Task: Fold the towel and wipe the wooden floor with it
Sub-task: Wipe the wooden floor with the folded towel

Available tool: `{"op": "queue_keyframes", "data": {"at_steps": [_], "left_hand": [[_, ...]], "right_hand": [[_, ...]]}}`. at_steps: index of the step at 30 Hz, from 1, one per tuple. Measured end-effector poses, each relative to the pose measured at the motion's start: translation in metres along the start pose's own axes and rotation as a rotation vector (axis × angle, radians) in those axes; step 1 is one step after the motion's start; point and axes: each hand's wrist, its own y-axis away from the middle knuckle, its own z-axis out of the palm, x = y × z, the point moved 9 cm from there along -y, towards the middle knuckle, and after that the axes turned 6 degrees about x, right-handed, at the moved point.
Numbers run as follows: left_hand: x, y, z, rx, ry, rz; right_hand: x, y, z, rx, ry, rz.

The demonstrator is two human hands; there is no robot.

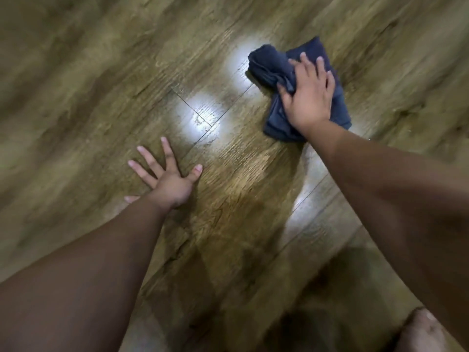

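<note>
Wood-grain planks of the floor (101, 102) are showing glossy, with bright light patches reflecting near the centre and thin seams running diagonally. Toward two o'clock, the right hand (308, 97) is pressing down on the towel (274, 64), fingers spread fairly flat over it with the thumb tucking into its creases, while the left hand (166, 177), toward eight o'clock of the towel and well apart from it, is lying released and splayed flat on bare floor. Dark blue and soft, the towel is sitting folded into a rumpled, thick wad, bunching into a roll at its eleven o'clock end.
</note>
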Motion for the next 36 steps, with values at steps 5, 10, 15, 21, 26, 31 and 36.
{"op": "queue_keyframes", "data": {"at_steps": [5, 10, 15, 21, 26, 31, 36], "left_hand": [[0.001, 0.0, 0.003, -0.001, 0.01, 0.013], [0.002, -0.005, -0.001, 0.069, 0.127, -0.083], [0.003, -0.001, -0.003, 0.096, 0.295, -0.131], [0.01, -0.007, -0.008, 0.18, 0.027, 0.055], [0.0, -0.001, -0.006, 0.132, 0.209, -0.189], [-0.002, -0.003, -0.006, 0.118, 0.155, -0.171], [-0.002, -0.003, -0.003, 0.102, 0.129, -0.137]], "right_hand": [[-0.019, 0.028, 0.0, 0.056, -0.036, 0.063], [-0.072, 0.125, 0.012, -0.033, 0.005, -0.126], [-0.122, 0.274, 0.035, -0.15, -0.02, -0.569], [-0.118, 0.262, 0.043, -0.187, 0.035, -0.863], [-0.118, 0.175, 0.038, -0.161, 0.051, -0.951], [-0.133, 0.073, 0.039, -0.177, 0.033, -0.747], [-0.153, -0.005, 0.044, -0.164, -0.017, -0.633]]}}
